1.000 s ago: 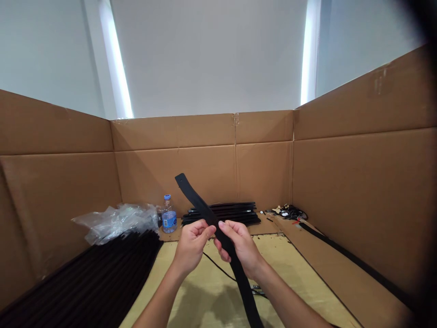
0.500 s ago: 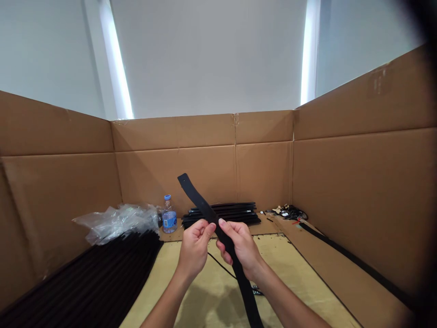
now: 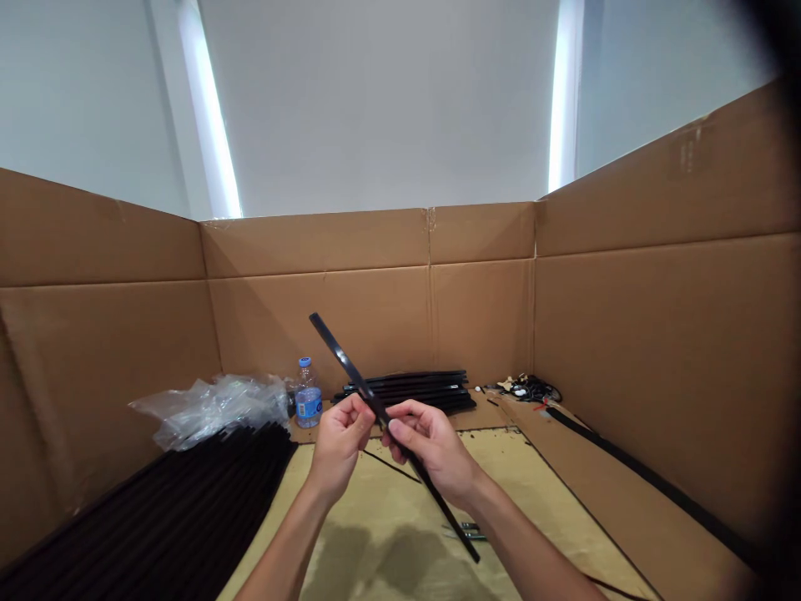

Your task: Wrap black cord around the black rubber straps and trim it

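Note:
A long black strip (image 3: 338,357), now turned edge-on, slants from the upper left down to the right. My right hand (image 3: 441,451) is closed around its middle, thumb on the near side. My left hand (image 3: 341,442) is closed in a pinch, its thumb and fingertips against the strip just left of the right hand. From under the left hand a thin black cord (image 3: 392,467) runs down behind the strip; its end at the fingers is hidden. Beneath the strip, pliers-like tools (image 3: 469,532) lie on the yellowish board (image 3: 350,509), partly covered.
Many black strips (image 3: 156,509) lie at the left, with clear plastic bags (image 3: 219,405) above them. A water bottle (image 3: 309,396) and a stack of black strips (image 3: 431,388) stand at the back. Tangled cords (image 3: 531,388) and one long strip (image 3: 644,480) are at right. Cardboard walls (image 3: 369,313) surround everything.
The strip has rotated from its flat face to its edge, and its lower end has come into view. Both hands have shifted slightly left, still at its middle.

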`<state>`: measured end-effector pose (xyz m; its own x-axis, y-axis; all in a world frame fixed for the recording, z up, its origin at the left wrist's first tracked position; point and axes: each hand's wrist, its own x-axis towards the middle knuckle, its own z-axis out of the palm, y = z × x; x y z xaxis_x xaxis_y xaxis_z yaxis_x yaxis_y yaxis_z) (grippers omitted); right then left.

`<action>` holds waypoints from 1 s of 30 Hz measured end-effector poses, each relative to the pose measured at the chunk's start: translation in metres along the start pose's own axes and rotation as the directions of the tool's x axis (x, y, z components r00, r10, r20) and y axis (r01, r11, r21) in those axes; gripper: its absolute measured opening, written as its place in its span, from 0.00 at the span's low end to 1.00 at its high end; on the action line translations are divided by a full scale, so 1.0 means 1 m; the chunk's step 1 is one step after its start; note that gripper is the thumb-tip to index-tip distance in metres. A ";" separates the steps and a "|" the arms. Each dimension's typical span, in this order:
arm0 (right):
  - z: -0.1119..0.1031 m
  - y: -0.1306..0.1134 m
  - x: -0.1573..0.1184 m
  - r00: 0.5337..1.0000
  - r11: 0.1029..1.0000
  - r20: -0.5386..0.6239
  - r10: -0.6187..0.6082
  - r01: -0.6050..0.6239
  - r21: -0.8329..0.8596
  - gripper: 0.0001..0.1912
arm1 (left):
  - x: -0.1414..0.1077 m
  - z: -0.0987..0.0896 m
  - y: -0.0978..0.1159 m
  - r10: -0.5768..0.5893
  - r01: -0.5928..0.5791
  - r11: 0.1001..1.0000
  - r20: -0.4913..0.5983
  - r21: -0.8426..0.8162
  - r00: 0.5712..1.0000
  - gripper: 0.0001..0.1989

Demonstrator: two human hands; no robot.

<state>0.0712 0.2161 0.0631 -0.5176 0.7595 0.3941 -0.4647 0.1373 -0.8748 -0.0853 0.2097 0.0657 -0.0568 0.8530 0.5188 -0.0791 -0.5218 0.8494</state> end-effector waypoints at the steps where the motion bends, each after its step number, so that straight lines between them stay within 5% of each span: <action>1: -0.002 0.001 0.000 0.999 0.999 0.023 0.032 -0.032 -0.002 0.25 | 0.000 -0.002 0.001 -0.013 0.013 1.000 0.053 -0.007 0.999 0.26; 7: -0.001 0.001 -0.005 0.977 0.988 0.151 0.152 -0.156 0.014 0.26 | -0.003 -0.005 0.012 -0.083 0.075 0.996 0.232 0.040 0.969 0.25; 11: 0.002 0.000 -0.006 0.979 0.993 0.161 0.121 -0.121 -0.008 0.30 | -0.006 -0.005 0.012 -0.097 0.093 0.995 0.268 0.026 0.959 0.24; 24: 0.012 0.008 -0.002 0.978 0.988 -0.142 0.155 -0.155 0.007 0.29 | -0.005 0.007 0.013 -0.061 0.052 0.993 0.090 0.108 0.994 0.23; 30: 0.002 0.011 0.005 0.994 0.993 -0.088 0.061 -0.052 0.103 0.26 | 0.003 0.000 0.004 -0.017 0.037 0.987 -0.128 0.154 0.992 0.23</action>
<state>0.0620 0.2202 0.0563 -0.4799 0.8195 0.3134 -0.5085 0.0313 -0.8605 -0.0860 0.2102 0.0707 -0.1821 0.8538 0.4877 0.0733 -0.4828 0.8727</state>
